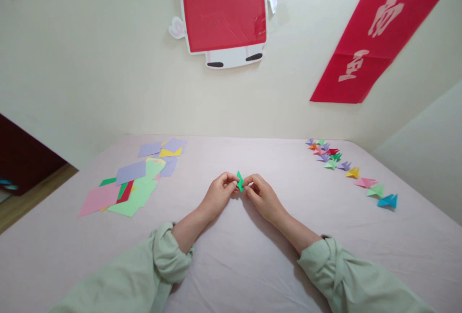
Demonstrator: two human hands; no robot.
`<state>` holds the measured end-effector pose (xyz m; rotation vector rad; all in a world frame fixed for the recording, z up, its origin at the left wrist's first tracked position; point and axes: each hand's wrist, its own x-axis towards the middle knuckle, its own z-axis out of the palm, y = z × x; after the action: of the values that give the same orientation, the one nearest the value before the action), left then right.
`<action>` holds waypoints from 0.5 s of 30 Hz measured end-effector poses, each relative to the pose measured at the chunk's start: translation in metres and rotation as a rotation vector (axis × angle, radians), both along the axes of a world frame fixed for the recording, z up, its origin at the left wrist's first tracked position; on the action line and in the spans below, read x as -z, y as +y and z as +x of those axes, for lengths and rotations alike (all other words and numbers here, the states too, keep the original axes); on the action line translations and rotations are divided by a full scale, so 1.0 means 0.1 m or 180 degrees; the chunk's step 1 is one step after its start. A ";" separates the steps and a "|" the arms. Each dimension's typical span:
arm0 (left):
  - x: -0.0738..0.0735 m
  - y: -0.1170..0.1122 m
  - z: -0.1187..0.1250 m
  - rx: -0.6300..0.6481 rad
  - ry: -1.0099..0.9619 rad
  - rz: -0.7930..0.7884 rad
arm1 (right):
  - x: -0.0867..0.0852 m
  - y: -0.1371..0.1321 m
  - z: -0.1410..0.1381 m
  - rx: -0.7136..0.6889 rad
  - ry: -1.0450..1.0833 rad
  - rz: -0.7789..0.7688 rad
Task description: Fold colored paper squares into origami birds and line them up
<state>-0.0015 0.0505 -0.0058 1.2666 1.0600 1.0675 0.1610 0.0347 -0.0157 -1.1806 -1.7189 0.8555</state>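
Between my hands, at the middle of the view, is a small green folded paper [240,181] with pointed ends. My left hand [221,190] pinches its left side with thumb and forefinger. From the other side, my right hand [263,194] closes its fingertips on the right edge. Both hands are just above the pale pink cloth [231,265]. The fingers partly cover the paper's sides, so its full shape is hidden.
Loose coloured paper sheets [133,173] lie overlapping on the left. Along the right runs a slanting row of small folded paper figures, with a blue one [388,201] nearest me. A wall [144,87] with red decorations [224,10] rises behind the cloth.
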 end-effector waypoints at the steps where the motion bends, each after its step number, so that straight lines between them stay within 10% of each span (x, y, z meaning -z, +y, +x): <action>1: 0.00 0.00 0.00 0.0001 -0.0001 -0.0001 | 0.00 0.00 0.00 0.0002 -0.0044 0.0085; 15: 0.00 0.00 0.00 0.0037 0.0026 0.0047 | -0.06 -0.02 0.02 -0.0164 -0.0392 0.0426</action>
<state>-0.0012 0.0510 -0.0057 1.2883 1.0515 1.0639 0.1630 0.0324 -0.0101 -1.1232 -1.8831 0.6985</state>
